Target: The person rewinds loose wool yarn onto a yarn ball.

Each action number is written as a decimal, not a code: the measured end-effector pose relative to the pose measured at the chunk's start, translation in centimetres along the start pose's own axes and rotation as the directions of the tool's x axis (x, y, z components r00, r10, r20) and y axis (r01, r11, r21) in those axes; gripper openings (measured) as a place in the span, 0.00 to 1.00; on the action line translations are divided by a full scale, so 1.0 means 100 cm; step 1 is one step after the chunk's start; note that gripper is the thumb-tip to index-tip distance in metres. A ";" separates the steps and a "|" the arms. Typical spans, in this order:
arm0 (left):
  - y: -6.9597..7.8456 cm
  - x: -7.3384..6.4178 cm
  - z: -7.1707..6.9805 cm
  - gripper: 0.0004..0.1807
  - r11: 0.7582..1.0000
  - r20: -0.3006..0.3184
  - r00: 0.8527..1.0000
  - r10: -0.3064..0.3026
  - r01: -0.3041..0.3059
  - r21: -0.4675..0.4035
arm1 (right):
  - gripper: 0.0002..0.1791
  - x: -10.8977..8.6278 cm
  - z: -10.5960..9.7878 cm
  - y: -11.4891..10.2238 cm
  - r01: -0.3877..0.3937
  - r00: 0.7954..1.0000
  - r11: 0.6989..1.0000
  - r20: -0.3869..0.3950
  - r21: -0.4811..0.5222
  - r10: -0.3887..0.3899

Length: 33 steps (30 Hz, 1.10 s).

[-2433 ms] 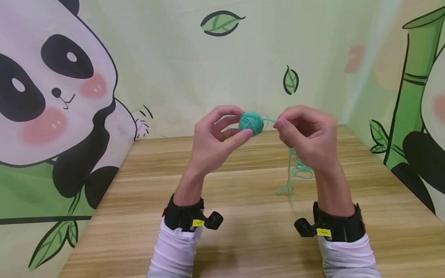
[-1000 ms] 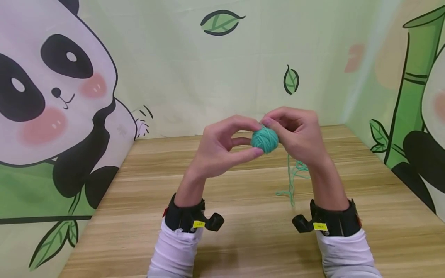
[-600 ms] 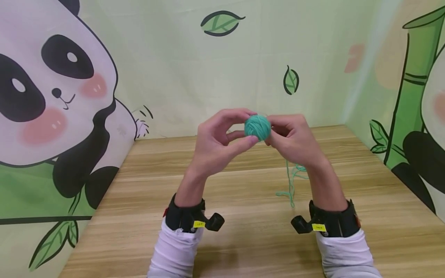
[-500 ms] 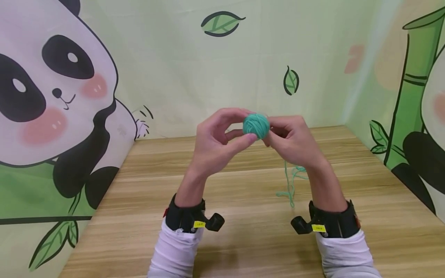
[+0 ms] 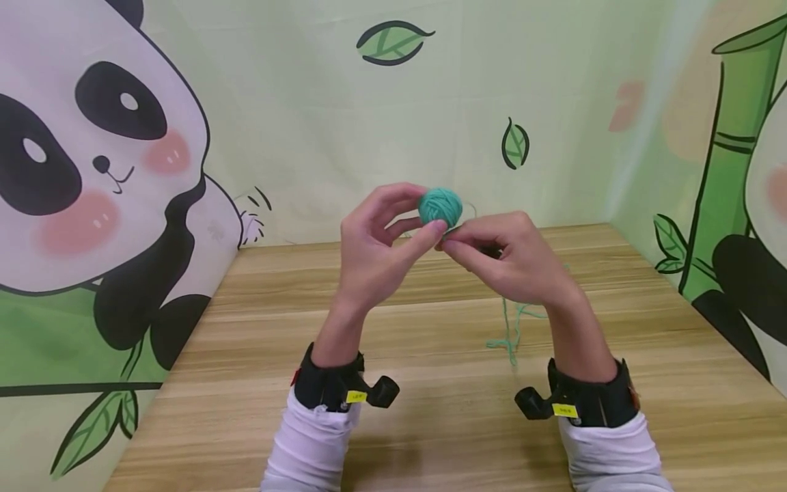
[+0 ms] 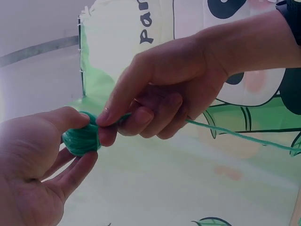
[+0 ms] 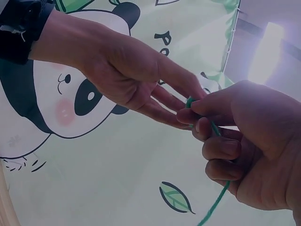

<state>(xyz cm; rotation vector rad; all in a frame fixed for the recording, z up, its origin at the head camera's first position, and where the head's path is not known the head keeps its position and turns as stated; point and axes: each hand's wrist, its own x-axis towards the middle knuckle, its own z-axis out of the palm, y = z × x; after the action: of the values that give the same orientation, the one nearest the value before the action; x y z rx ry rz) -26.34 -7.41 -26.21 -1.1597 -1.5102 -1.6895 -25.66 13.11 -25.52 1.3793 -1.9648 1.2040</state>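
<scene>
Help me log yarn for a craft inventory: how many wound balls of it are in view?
1: the teal yarn ball, held in the left grip. Loose yarn lies on the table, partly behind the right grip, which could hide another.

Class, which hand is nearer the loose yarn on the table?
Right: the right hand is raised above the loose yarn; the left hand holds the ball, farther left.

The wood-grain surface [image 5: 455, 424] is enclosed on three sides by a pale green printed backdrop [image 5: 295, 137]. Left: cartoon panda [image 5: 117, 184]. Rear: two leaves [image 5: 393, 44]. Right: bamboo stalk [image 5: 727, 171]. A bright elongated light [image 7: 265, 54] shows beyond the backdrop's edge.
</scene>
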 end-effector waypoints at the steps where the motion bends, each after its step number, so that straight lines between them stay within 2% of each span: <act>1: -0.001 0.000 0.000 0.21 1.000 -0.004 1.000 -0.001 0.001 0.015 | 0.09 -0.001 -0.001 0.000 -0.001 1.000 1.000 -0.004 -0.005 0.001; 6: -0.001 -0.001 0.001 0.21 0.998 0.000 1.000 -0.017 0.017 0.066 | 0.09 -0.002 -0.004 -0.004 -0.012 0.999 1.000 -0.052 0.005 0.012; 9: 0.009 0.000 0.003 0.21 0.996 0.017 0.999 -0.042 0.041 0.081 | 0.09 -0.003 -0.005 -0.007 -0.020 0.996 0.999 -0.090 0.027 0.022; 13: 0.023 0.002 0.006 0.21 0.995 0.039 0.996 -0.079 0.076 0.071 | 0.09 -0.003 -0.006 -0.008 -0.026 0.992 0.999 -0.123 0.045 0.031; 17: 0.023 0.002 0.005 0.22 0.995 0.053 0.994 -0.097 0.095 0.040 | 0.09 -0.003 -0.006 -0.009 -0.030 0.990 0.998 -0.135 0.051 0.037; 28: 0.003 -0.002 0.000 0.22 0.997 0.070 0.995 -0.073 0.073 0.004 | 0.07 -0.004 -0.008 -0.010 -0.011 0.988 0.996 -0.150 0.084 0.024; 33: 0.013 0.000 0.003 0.21 0.997 0.067 0.997 -0.037 0.031 0.077 | 0.10 -0.004 -0.008 -0.011 -0.001 0.990 0.997 -0.141 0.077 0.011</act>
<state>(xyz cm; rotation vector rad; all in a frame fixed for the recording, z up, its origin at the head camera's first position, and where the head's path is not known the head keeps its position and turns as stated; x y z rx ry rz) -25.14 -7.32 -25.64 -1.1687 -1.6298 -1.6154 -24.58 13.90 -24.95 1.2882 -1.8439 1.3546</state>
